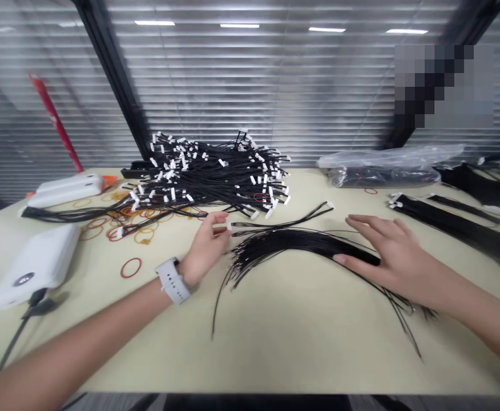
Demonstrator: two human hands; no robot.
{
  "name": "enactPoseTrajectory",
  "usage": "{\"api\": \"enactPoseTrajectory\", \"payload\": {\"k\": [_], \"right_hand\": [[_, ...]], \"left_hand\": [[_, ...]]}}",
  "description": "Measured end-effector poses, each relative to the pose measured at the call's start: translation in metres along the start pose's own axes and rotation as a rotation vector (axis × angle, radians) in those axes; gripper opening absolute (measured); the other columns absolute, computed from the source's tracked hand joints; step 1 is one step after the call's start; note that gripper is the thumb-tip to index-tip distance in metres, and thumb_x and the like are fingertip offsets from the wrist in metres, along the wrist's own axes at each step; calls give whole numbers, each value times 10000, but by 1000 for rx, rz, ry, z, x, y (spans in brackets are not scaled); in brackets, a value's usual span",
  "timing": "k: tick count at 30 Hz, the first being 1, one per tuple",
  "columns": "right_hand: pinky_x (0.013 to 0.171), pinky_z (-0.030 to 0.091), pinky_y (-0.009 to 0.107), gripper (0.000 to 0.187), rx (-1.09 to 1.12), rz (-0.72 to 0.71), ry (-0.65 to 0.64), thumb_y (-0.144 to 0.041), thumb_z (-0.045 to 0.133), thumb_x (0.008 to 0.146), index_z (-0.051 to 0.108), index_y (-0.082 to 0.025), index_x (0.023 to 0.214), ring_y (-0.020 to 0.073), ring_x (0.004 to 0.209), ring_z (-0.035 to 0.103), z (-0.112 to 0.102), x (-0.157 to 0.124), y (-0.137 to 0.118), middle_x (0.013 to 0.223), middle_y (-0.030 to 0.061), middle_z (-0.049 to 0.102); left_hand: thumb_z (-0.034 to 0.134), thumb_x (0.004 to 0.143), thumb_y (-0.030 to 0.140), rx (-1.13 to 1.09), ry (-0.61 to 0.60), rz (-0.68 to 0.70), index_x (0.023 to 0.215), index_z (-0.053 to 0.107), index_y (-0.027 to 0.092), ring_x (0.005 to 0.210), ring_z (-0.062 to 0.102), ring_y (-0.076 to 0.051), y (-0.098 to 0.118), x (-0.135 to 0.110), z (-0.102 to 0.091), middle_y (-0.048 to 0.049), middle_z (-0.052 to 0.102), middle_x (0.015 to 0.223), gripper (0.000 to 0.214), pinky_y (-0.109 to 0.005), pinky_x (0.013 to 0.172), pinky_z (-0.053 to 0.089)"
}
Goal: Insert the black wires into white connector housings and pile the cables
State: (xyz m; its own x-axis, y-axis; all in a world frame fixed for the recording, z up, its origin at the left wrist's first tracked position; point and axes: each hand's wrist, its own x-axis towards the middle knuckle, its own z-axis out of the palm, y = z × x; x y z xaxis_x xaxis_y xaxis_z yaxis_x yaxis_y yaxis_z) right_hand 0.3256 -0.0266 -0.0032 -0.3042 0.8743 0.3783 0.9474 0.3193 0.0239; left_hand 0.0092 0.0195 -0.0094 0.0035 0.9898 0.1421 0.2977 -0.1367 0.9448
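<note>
My left hand point(207, 246) is at the middle of the table, fingers curled, its fingertips on the white connector of a short black two-ended cable point(282, 221). The cable's other white connector lies to the right. Just below it, a thick curved bundle of loose black wires point(301, 242) rests on the table, with small metal tips at its left end. Over the right part of this bundle is my right hand point(391, 251), fingers spread and thumb apart; whether it touches the wires is unclear.
Behind lies a heap of black cables with white connectors point(216, 171). Red and yellow rubber bands point(130, 268) are scattered at the left, near two white power banks point(40, 265). A clear plastic bag point(382, 168) and further black cable bundles point(455, 225) occupy the right.
</note>
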Motion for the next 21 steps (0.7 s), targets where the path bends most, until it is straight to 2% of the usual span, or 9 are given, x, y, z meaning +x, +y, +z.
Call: {"api": "enactPoseTrajectory", "payload": {"k": [1, 3, 4, 6, 9, 11, 15, 18, 21], "right_hand": [[981, 167, 668, 674, -96, -68, 74, -580, 446, 780, 485, -63, 1211, 402, 1154, 412, -4, 4, -17, 1229, 228, 480], [956, 146, 686, 498, -217, -216, 167, -390, 476, 810, 532, -33, 1153, 425, 1141, 405, -10, 10, -53, 1192, 252, 497], [969, 186, 647, 396, -242, -292, 163, -218, 453, 813, 537, -39, 1156, 388, 1107, 448, -11, 13, -69, 1177, 231, 517], [967, 248, 595, 390, -252, -374, 85, -7, 384, 752, 583, -46, 1084, 316, 973, 541, -8, 20, -98, 1080, 203, 578], [927, 361, 507, 428, -53, -489, -22, 30, 364, 754, 557, -63, 1125, 279, 977, 536, 9, 38, -121, 1083, 169, 578], [898, 409, 461, 368, 235, -565, -72, -69, 389, 830, 518, -90, 1175, 267, 1044, 498, 24, 50, -126, 1145, 150, 540], [916, 420, 396, 263, 415, -578, -105, -188, 387, 890, 539, -142, 1101, 193, 1068, 472, 40, 64, -120, 1121, 110, 533], [904, 433, 300, 196, 509, -600, -165, -198, 442, 877, 561, -190, 1033, 132, 1037, 487, 34, 64, -112, 1061, 50, 558], [893, 427, 250, 207, 617, -611, -326, -197, 496, 852, 578, -225, 1040, 105, 1000, 515, 19, 62, -102, 1067, 11, 565]], "left_hand": [[516, 777, 114, 0, 0, -7, 1080, 455, 173, 886, 544, -150, -1, 2, -2, -93, 480, 1117, 315, -319, 790, 454], [534, 765, 108, 7, -8, -24, 1078, 454, 163, 847, 545, -146, -2, 5, -6, -93, 496, 1078, 328, -308, 742, 462], [544, 760, 108, 11, -16, -29, 1077, 455, 159, 835, 544, -145, -2, 6, -7, -89, 504, 1056, 333, -304, 729, 463], [554, 756, 106, 13, -33, -28, 1073, 459, 156, 821, 544, -140, -4, 7, -8, -74, 516, 1006, 335, -299, 727, 461], [547, 754, 84, 3, -57, -6, 1064, 460, 153, 796, 548, -126, -8, 8, -8, -42, 530, 920, 330, -293, 747, 456], [542, 747, 62, -4, -78, 12, 1062, 463, 151, 781, 550, -121, -10, 9, -7, -29, 537, 883, 337, -294, 761, 452], [547, 724, 33, -20, -108, 26, 1045, 492, 153, 778, 553, -119, -9, 9, -7, -20, 550, 865, 347, -304, 791, 446], [560, 729, 60, -41, -144, -6, 1012, 543, 142, 785, 564, -125, -6, 5, -8, -32, 581, 869, 295, -311, 798, 446], [589, 735, 119, -74, -225, -58, 975, 594, 133, 766, 589, -136, -1, -2, -7, -54, 631, 876, 240, -312, 764, 464]]}}
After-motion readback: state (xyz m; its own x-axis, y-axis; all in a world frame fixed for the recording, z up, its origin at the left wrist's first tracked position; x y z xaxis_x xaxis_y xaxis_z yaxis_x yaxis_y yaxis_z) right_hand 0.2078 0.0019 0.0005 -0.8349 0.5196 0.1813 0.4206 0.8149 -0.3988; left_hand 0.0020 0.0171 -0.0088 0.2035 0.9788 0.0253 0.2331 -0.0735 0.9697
